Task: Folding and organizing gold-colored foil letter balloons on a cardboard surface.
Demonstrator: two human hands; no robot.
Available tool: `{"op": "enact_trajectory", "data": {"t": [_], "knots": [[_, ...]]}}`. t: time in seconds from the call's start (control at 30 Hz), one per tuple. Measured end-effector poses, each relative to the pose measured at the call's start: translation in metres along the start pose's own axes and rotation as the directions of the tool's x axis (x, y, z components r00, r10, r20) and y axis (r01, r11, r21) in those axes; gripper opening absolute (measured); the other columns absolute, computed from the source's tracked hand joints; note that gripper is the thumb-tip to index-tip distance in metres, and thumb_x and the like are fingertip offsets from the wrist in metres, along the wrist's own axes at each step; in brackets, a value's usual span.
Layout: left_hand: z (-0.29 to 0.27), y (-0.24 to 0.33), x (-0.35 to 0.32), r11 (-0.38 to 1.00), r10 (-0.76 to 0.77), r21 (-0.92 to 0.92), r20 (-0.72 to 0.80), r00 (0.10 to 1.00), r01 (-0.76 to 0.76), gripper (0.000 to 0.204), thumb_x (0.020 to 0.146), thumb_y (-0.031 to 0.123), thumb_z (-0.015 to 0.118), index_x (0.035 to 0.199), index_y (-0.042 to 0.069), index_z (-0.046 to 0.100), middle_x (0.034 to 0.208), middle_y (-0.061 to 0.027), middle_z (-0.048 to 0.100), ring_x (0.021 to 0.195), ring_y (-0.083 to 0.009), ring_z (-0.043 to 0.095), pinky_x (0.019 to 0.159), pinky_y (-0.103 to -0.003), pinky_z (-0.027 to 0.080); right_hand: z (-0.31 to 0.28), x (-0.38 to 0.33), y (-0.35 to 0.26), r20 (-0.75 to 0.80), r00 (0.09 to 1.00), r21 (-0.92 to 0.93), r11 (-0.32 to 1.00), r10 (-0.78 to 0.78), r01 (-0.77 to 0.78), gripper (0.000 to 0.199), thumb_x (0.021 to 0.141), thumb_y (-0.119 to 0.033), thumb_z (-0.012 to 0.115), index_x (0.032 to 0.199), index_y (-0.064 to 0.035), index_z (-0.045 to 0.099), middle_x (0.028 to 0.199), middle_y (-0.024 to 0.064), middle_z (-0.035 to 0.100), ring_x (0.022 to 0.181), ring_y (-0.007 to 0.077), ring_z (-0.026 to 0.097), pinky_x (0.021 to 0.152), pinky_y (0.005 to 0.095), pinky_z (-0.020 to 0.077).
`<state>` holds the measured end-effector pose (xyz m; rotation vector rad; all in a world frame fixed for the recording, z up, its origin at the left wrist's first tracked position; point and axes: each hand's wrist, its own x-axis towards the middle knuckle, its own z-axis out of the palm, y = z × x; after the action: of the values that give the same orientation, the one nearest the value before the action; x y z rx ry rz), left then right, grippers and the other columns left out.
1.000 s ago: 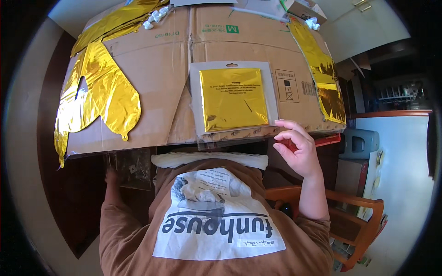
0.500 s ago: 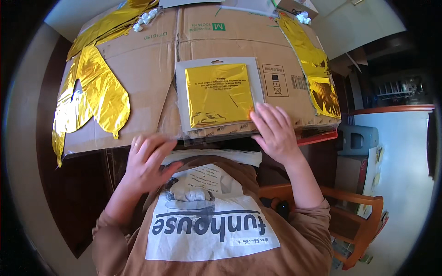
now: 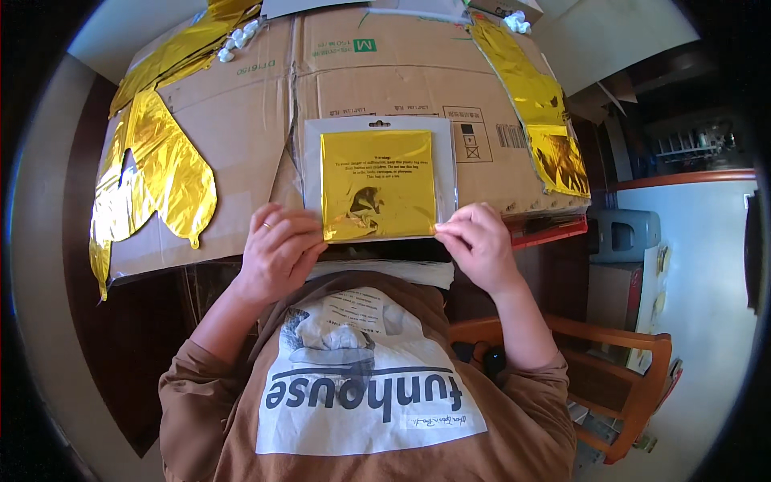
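A flat, square gold foil packet (image 3: 377,181) in a clear bag with a grey-white backing and a hang hole lies at the front of the cardboard. My left hand (image 3: 279,247) pinches its near left corner between thumb and fingers. At the near right corner, my right hand (image 3: 479,245) pinches the packet the same way. Dark printing shows on the foil's face. To the left, a flat gold foil balloon (image 3: 177,157) hangs partly over the front edge. Another gold foil piece (image 3: 534,108) lies along the right side.
Flattened brown cardboard (image 3: 241,104) covers the work surface. Small white clumps (image 3: 238,38) lie at the far left, others (image 3: 517,22) at the far right. A wooden chair arm (image 3: 634,341) and a grey plastic stool (image 3: 630,233) stand to the right.
My left hand has moved right and up to the packet's near left corner. My right hand's fingers have closed on the near right corner. The packet has shifted slightly nearer and straightened.
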<state>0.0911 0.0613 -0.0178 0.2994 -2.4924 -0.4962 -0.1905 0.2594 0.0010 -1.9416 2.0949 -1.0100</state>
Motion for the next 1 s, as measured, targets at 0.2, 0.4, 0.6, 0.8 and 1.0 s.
{"op": "enact_trajectory", "data": {"t": [0.2,0.4,0.6,0.8,1.0], "knots": [[-0.013,0.011,0.021,0.940,-0.340,0.058,0.142,0.930,0.335,0.016,0.073,0.015,0.084,0.079,0.009,0.070,0.127,-0.0110,0.062,0.141,-0.0377,0.040,0.123,-0.061,0.011,-0.021,0.042,-0.016,0.327,0.795,-0.107,0.856,0.510,-0.505,0.029,0.084,-0.025,0.079,0.076,0.0003,0.068,0.078,0.0180,0.070,0.071,0.0318,0.069,0.069,0.0405,0.0538],[-0.021,0.012,0.030,0.896,-0.443,0.114,0.211,0.871,0.429,0.028,0.072,0.017,0.085,0.092,0.009,0.066,0.130,-0.0126,0.056,0.143,-0.0404,0.037,0.123,-0.061,0.011,-0.035,0.062,-0.002,0.543,0.494,-0.302,0.707,0.679,-0.640,0.050,0.081,-0.046,0.080,0.071,0.0021,0.071,0.066,0.0198,0.068,0.063,0.0330,0.068,0.063,0.0422,0.0528],[-0.026,0.029,0.027,0.963,-0.260,0.066,-0.037,0.965,0.262,0.068,0.069,0.017,0.084,0.130,0.008,0.058,0.138,-0.0150,0.051,0.143,-0.0381,0.038,0.121,-0.060,0.020,-0.032,0.017,-0.009,0.214,0.717,-0.199,0.748,0.664,-0.633,0.061,0.083,-0.056,0.078,0.070,0.0022,0.071,0.060,0.0145,0.066,0.057,0.0242,0.066,0.060,0.0365,0.0513],[0.032,0.041,0.045,0.946,0.152,0.231,0.301,0.941,-0.227,0.075,0.080,0.026,0.071,0.148,0.005,0.048,0.160,-0.0144,0.040,0.148,-0.0337,0.038,0.120,-0.052,0.027,0.028,-0.002,-0.020,0.292,0.641,0.245,0.592,0.710,-0.768,0.058,0.091,-0.053,0.074,0.091,0.0048,0.072,0.069,0.0106,0.071,0.062,0.0143,0.069,0.056,0.0269,0.0540],[0.034,0.025,0.027,0.933,0.201,0.223,0.330,0.923,-0.283,0.060,0.091,0.020,0.055,0.148,0.003,0.048,0.159,-0.0138,0.042,0.147,-0.0320,0.040,0.120,-0.052,0.029,0.031,-0.045,-0.020,0.438,0.635,0.702,0.199,0.637,-0.684,0.034,0.101,-0.031,0.066,0.098,0.0025,0.072,0.072,0.0109,0.071,0.057,0.0128,0.067,0.054,0.0242,0.0537]]}}
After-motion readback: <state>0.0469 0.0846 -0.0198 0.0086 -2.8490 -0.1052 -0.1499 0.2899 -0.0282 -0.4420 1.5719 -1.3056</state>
